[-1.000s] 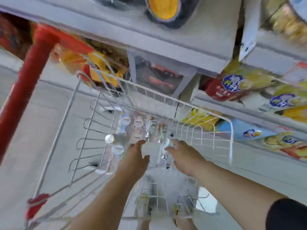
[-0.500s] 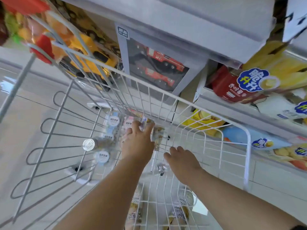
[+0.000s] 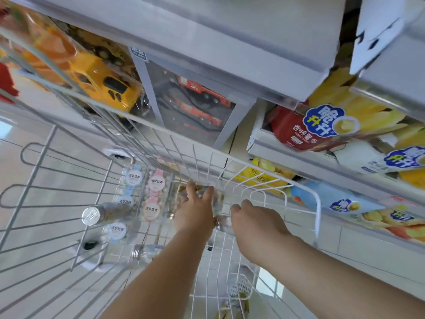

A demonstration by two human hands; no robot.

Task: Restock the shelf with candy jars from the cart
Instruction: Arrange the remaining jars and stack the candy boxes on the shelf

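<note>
My left hand [image 3: 195, 210] has slid deeper into the cart [image 3: 318, 203], fingers now curled over a jar [image 3: 218, 203]; right hand [image 3: 255, 218] closes in, its grip I can't tell. Lift next, I reckon.

A boxed red toy truck [image 3: 197, 104] sits beside a yellow toy vehicle [image 3: 101, 86], potato-stick bags [image 3: 322, 125] to their right.

The left hand [image 3: 195, 215] and right hand [image 3: 255, 218] cover blurred candy jars [image 3: 222, 204], hiding each grip.

arms outstretched; left hand [image 3: 195, 211] grips jar [image 3: 219, 202], right hand [image 3: 255, 220] fingers [image 3: 236, 207] curled
</note>
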